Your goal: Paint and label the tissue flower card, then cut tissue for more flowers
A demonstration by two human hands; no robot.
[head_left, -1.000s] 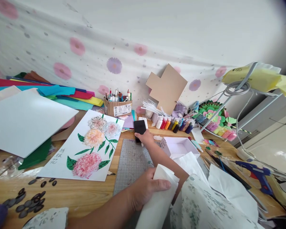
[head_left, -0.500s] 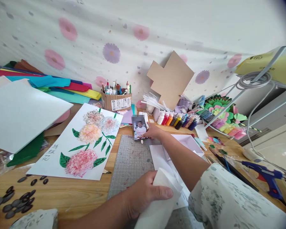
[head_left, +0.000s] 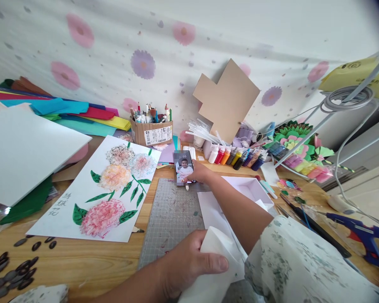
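Observation:
My left hand (head_left: 197,263) is closed round a folded white sheet of paper (head_left: 219,252), thumb on top, over the near part of the grey cutting mat (head_left: 173,214). My right hand (head_left: 201,171) reaches to the far end of the mat, at a smartphone (head_left: 183,168) with a lit screen. Its thumb lies over the lower part of the screen and its other fingers are at the phone's right edge, partly hidden. Below my right forearm lie white paper (head_left: 210,206) and a shallow white box (head_left: 243,187).
Left of the mat lies a flower picture (head_left: 101,189), with dark oval pieces (head_left: 11,275) nearer me. A cardboard box of pens and brushes (head_left: 153,132) and paint bottles (head_left: 236,158) stand behind. At right are a blue glue gun (head_left: 363,231) and a metal frame with coiled cable (head_left: 349,99).
My right thumb has moved left onto the phone's screen, which now shows a clock figure at its top. My left hand keeps its hold on the paper. The view has shifted slightly.

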